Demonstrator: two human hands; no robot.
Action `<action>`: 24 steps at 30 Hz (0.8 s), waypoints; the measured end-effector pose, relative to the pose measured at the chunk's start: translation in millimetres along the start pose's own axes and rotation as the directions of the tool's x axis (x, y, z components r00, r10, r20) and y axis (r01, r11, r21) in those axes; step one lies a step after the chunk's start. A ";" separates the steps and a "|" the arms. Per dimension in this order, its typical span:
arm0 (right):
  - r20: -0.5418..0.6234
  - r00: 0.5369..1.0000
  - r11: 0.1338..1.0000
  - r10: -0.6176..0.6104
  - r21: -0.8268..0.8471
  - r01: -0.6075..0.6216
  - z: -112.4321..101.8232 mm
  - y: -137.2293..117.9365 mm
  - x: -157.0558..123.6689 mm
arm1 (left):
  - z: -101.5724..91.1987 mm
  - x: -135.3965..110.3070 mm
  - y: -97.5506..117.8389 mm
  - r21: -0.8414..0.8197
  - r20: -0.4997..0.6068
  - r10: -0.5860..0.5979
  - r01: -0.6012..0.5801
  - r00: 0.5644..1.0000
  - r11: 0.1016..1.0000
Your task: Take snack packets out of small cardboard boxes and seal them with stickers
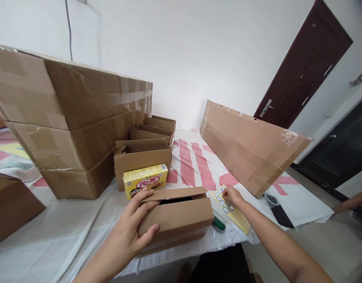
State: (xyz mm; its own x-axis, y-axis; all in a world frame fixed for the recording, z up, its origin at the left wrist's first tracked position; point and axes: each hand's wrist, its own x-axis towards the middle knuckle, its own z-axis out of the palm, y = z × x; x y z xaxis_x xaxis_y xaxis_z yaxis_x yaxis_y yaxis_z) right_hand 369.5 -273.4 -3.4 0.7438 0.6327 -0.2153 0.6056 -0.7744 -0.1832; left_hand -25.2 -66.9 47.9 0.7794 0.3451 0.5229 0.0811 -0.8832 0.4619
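A small brown cardboard box (181, 216) sits near the table's front edge, its top flaps parted by a dark gap. My left hand (136, 220) holds the box's left end, fingers over the top flap and thumb on the front panel. To the right, a yellow sticker sheet (237, 218) with blue-outlined labels lies on the table. My right hand (231, 196) is closed in a pinch at the sheet's upper part; whether a label is between the fingertips is hidden. Just behind the box stands a yellow printed carton (145, 181).
Several open cardboard boxes (142, 157) stand in a row behind the carton. Large taped cardboard (89, 118) rises at left, and a cardboard panel (248, 145) leans at right. A green-handled tool (218, 224) lies beside the box. A clear cup (272, 199) is near the right edge.
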 end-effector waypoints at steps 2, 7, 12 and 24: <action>0.039 0.999 0.999 0.013 0.029 -0.014 -0.8 -0.7 2.0 | 0.2 0.3 -0.5 -0.001 -0.004 0.002 -0.002 1.000 1.000; 0.093 0.996 0.995 -0.002 0.104 -0.008 -4.3 -1.0 0.3 | -0.4 1.2 0.3 -0.026 -0.012 -0.013 0.013 1.000 1.000; 0.001 0.997 0.986 -0.072 0.153 0.071 -17.6 -1.6 -9.7 | -2.7 0.7 2.4 -0.167 0.000 -0.103 0.102 0.995 0.981; -0.497 0.801 0.767 -0.334 0.350 0.538 -29.7 -58.4 -97.9 | -15.7 -0.1 -11.3 -0.751 -0.042 -0.252 0.136 0.967 0.646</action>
State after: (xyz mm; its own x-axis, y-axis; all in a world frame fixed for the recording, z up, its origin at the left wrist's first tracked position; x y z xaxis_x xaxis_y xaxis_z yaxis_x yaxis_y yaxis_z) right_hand 269.7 -290.3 56.8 0.5338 0.7624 0.3658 0.7654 -0.2518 -0.5922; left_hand -36.0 -52.0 53.9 0.7067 0.5699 0.4192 -0.3083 -0.2853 0.9075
